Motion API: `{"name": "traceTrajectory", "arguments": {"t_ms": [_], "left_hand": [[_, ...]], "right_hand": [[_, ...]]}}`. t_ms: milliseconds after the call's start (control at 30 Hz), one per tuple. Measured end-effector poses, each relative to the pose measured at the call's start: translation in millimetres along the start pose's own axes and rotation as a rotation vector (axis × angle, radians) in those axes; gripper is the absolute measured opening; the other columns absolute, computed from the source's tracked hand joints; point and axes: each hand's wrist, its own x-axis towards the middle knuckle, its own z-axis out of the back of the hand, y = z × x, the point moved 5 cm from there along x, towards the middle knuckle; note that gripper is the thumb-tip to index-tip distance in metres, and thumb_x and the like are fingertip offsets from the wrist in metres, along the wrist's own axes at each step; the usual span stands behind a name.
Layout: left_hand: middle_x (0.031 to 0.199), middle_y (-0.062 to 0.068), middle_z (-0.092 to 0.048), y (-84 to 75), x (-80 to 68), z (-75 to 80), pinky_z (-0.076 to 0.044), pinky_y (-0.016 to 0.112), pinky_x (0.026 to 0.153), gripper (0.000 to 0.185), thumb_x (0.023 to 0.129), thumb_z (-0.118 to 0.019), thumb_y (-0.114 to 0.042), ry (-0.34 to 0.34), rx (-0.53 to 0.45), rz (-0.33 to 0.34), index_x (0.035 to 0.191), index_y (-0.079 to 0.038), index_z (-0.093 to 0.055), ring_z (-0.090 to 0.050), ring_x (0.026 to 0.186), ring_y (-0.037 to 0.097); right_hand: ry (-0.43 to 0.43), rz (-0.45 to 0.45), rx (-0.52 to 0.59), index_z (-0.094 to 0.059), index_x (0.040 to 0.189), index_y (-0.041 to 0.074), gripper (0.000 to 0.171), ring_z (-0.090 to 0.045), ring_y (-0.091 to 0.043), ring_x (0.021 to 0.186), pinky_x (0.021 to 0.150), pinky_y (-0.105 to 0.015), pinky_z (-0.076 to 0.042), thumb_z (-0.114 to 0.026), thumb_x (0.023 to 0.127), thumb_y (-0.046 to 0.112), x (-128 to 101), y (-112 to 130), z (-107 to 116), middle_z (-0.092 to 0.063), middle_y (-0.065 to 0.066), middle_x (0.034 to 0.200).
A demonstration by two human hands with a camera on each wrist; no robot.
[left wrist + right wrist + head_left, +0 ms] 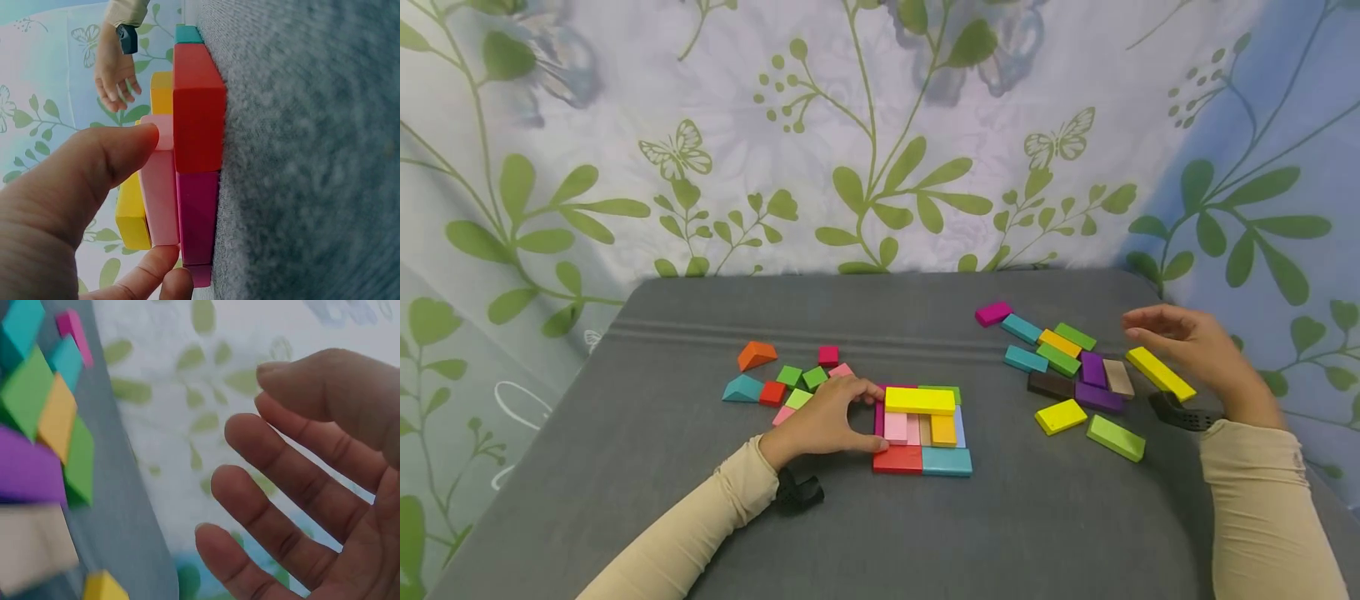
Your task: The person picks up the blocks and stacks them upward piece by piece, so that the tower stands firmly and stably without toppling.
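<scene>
My left hand (829,417) is at the left side of a low square stack of coloured blocks. Its thumb and fingers pinch a pink block (159,197) at its two ends, on the stack's second layer. Under that lie a red block (897,459), a teal block (947,461) and a magenta block (197,219). A long yellow block (920,401) lies across the back of the upper layer, and an orange-yellow block (943,431) lies at its right. My right hand (1195,346) hovers with relaxed, spread fingers, holding nothing, near a loose yellow block (1160,374).
Right of the stack lie several loose blocks, among them a dark brown block (1051,384), a purple block (1098,397) and a lime block (1116,438). Small cubes and an orange arch-cut block (757,355) lie behind my left hand. A patterned curtain (820,133) hangs behind the grey table (1000,533).
</scene>
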Motion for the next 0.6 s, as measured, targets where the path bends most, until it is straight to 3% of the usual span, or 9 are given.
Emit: {"name": "traceTrajectory", "arguments": {"t_ms": [133, 233, 300, 333, 433, 500, 600], "left_hand": [[0.118, 0.003, -0.065, 0.8, 0.0, -0.3, -0.045, 0.049, 0.106, 0.063, 0.084, -0.091, -0.038, -0.001, -0.004, -0.007, 0.132, -0.005, -0.069, -0.055, 0.113, 0.022], [0.118, 0.004, -0.066, 0.7, -0.1, 0.0, -0.046, 0.05, 0.105, 0.063, 0.084, -0.091, -0.037, -0.003, -0.008, -0.016, 0.132, -0.004, -0.069, -0.056, 0.113, 0.023], [0.118, 0.004, -0.066, 0.7, -0.5, 0.0, -0.046, 0.05, 0.105, 0.063, 0.084, -0.091, -0.037, -0.002, -0.012, -0.02, 0.132, -0.004, -0.068, -0.056, 0.113, 0.024], [0.118, 0.005, -0.066, 0.7, -0.6, 0.0, -0.046, 0.05, 0.105, 0.063, 0.084, -0.091, -0.037, -0.002, -0.014, -0.019, 0.132, -0.004, -0.068, -0.056, 0.114, 0.024], [0.119, 0.005, -0.066, 0.7, -0.9, -0.4, -0.045, 0.051, 0.106, 0.064, 0.084, -0.091, -0.037, -0.001, -0.014, -0.012, 0.133, -0.004, -0.068, -0.056, 0.114, 0.024], [0.119, 0.004, -0.066, 0.7, -1.1, -0.6, -0.045, 0.05, 0.106, 0.064, 0.084, -0.091, -0.037, 0.001, -0.015, -0.008, 0.134, -0.004, -0.068, -0.056, 0.115, 0.023], [0.12, 0.004, -0.066, 0.3, -1.4, -0.5, -0.045, 0.051, 0.106, 0.065, 0.084, -0.091, -0.038, -0.002, -0.007, -0.01, 0.134, -0.004, -0.068, -0.056, 0.115, 0.024]], "right_hand": [[-0.028, -0.08, 0.024, -0.072, 0.117, 0.04, 0.028, -0.062, 0.013, 0.094, 0.076, -0.007, -0.046, -0.068, 0.108, 0.015, -12, -24, 18, -0.066, 0.038, 0.105], [-0.033, -0.133, 0.0, -0.07, 0.116, 0.043, 0.025, -0.059, 0.018, 0.092, 0.073, -0.007, -0.043, -0.068, 0.109, 0.019, -20, -41, 28, -0.063, 0.04, 0.102], [-0.026, -0.171, -0.038, -0.071, 0.12, 0.031, 0.015, -0.056, 0.02, 0.09, 0.07, -0.009, -0.043, -0.068, 0.109, 0.022, -24, -53, 33, -0.06, 0.042, 0.1], [-0.018, -0.198, -0.057, -0.071, 0.127, 0.022, 0.018, -0.053, 0.021, 0.089, 0.073, -0.015, -0.046, -0.067, 0.11, 0.025, -27, -59, 35, -0.058, 0.042, 0.099], [-0.007, -0.275, -0.128, -0.061, 0.14, -0.006, 0.049, -0.047, 0.021, 0.085, 0.075, -0.026, -0.05, -0.067, 0.11, 0.031, -33, -79, 40, -0.053, 0.04, 0.097], [0.0, -0.312, -0.167, -0.051, 0.145, -0.016, 0.064, -0.044, 0.021, 0.084, 0.073, -0.031, -0.052, -0.066, 0.11, 0.035, -37, -93, 42, -0.057, 0.032, 0.099], [0.013, -0.335, -0.201, -0.05, 0.145, -0.019, 0.069, -0.044, 0.02, 0.082, 0.068, -0.029, -0.053, -0.067, 0.109, 0.037, -39, -113, 41, -0.074, -0.006, 0.109]]}}
